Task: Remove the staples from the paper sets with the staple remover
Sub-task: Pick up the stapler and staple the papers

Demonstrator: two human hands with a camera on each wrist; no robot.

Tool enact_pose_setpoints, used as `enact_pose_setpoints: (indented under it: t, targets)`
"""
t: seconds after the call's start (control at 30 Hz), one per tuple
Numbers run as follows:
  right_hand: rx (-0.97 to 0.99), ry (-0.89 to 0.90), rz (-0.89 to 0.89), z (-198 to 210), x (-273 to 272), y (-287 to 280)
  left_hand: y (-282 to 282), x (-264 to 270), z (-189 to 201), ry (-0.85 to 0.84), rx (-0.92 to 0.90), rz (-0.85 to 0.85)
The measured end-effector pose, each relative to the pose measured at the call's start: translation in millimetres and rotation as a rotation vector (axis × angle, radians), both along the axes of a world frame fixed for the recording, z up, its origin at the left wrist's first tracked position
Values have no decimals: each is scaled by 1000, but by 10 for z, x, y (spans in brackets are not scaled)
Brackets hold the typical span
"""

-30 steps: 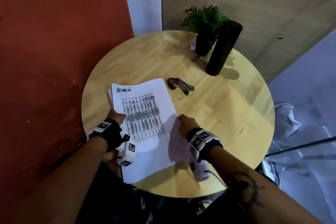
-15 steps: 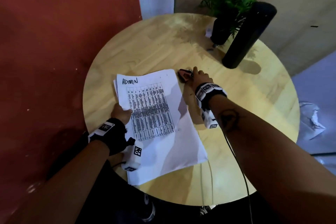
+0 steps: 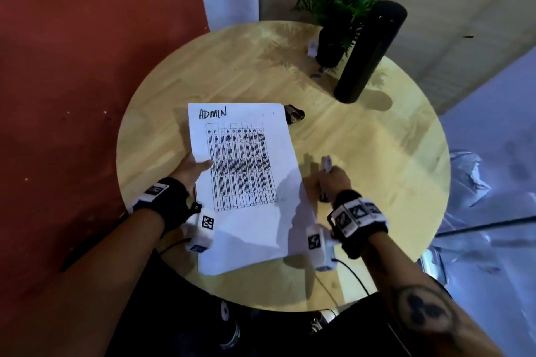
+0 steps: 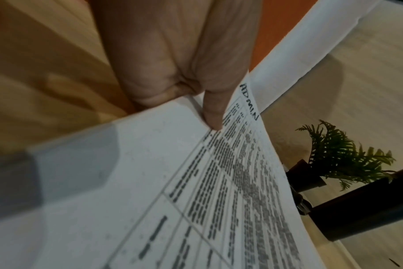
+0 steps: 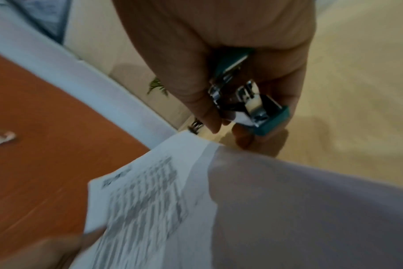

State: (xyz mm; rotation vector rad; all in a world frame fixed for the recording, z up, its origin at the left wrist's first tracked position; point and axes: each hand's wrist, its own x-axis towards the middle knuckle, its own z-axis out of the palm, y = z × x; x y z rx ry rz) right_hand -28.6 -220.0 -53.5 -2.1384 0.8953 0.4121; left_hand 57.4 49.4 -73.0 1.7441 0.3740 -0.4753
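A stapled paper set (image 3: 246,177) headed "ADMIN", with a printed table, lies on the round wooden table (image 3: 362,139), its left side lifted. My left hand (image 3: 201,166) pinches that left edge, thumb on top (image 4: 213,120) and fingers underneath. To the right of the paper, my right hand (image 3: 333,178) grips a teal staple remover (image 5: 255,109) with metal jaws. The tool's tip (image 3: 327,162) points away from me, just above the table and apart from the paper (image 5: 154,200). No staple can be made out.
A dark reddish tool (image 3: 295,115) lies on the table just past the paper's far right corner. A potted green plant (image 3: 333,9) and a tall black cylinder (image 3: 368,52) stand at the table's far side. A red wall (image 3: 87,66) runs along the left.
My right hand reached to the far tools, took the teal staple remover and drew it back beside the paper. My left hand raised the paper's left edge.
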Motion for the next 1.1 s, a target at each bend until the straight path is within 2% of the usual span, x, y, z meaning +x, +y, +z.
enact_pose_setpoints:
  t: [0.13, 0.2, 0.27, 0.37, 0.57, 0.7, 0.9, 1.1]
  targets:
    - [13, 90, 36, -28, -94, 183, -117, 66, -30, 20, 1, -21]
    - [39, 115, 32, -32, -85, 207, -172, 87, -10, 18, 142, -57]
    - [58, 125, 32, -41, -89, 213, -194, 84, 11, 24, 344, -166]
    - [26, 102, 64, -35, -112, 261, -149, -68, 7, 18, 469, -209]
    - [-72, 24, 104, -67, -177, 357, -159, -318, -145, -98, 444, -194]
    - [-99, 27, 39, -72, -244, 273, -347, -298, -105, -183, 462, -257]
    - [-79, 9, -10, -98, -311, 245, -429, -318, -168, -265, 427, -128]
    - [-85, -7, -4, -106, -321, 271, -440, -335, -216, -301, 502, -154]
